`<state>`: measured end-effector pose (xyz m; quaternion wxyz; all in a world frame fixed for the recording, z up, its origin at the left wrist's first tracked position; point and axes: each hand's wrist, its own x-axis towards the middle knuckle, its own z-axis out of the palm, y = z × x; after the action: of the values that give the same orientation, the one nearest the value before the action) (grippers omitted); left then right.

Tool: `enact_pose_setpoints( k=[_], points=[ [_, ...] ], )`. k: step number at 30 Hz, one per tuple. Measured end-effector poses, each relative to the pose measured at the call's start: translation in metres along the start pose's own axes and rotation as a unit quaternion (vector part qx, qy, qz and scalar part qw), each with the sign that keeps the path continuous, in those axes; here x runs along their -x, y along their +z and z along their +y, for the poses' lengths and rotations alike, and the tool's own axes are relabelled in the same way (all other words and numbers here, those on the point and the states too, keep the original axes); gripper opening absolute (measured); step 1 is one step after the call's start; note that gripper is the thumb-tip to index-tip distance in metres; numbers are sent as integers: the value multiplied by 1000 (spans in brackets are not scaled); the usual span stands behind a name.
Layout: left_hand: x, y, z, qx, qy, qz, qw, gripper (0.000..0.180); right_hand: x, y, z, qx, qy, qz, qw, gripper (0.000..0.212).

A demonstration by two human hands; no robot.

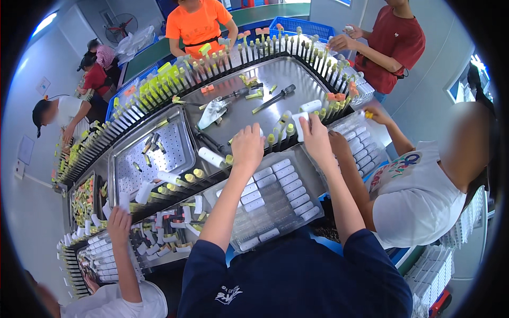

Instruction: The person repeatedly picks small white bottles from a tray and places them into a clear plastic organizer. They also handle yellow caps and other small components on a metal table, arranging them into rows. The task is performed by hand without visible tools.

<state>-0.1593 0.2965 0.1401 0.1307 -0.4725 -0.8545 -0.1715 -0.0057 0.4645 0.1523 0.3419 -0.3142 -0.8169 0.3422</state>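
Observation:
My left hand (248, 147) is closed at the near edge of the metal table, its fingers round a mostly hidden white plastic casing (261, 130). To its right, my right hand (316, 139) pinches another white plastic casing (302, 123) between thumb and fingers, tilted above the black rack (289, 142). Between my hands, yellow-green pegs (290, 129) stand upright in that rack. Below my forearms lies a clear plastic tray (268, 209), with rows of white casings (294, 186) in part of its slots.
A co-worker's arm (347, 164) is close on my right, beside another casing tray (363, 151). At left, another person's hand (119, 222) reaches to the rack. A perforated metal tray (130, 177) and a screwdriver-like tool (273, 99) lie on the table. More people stand beyond.

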Motion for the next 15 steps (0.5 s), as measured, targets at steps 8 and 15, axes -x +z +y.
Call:
enact_pose_setpoints(
  k=[8, 15],
  points=[
    [40, -13, -48, -46, -5, 64, 997, 35, -27, 113, -41, 86, -93, -88, 988, 36],
    [92, -39, -82, -39, -10, 186, 982, 59, 37, 145, -74, 201, -251, -77, 944, 59]
  ],
)
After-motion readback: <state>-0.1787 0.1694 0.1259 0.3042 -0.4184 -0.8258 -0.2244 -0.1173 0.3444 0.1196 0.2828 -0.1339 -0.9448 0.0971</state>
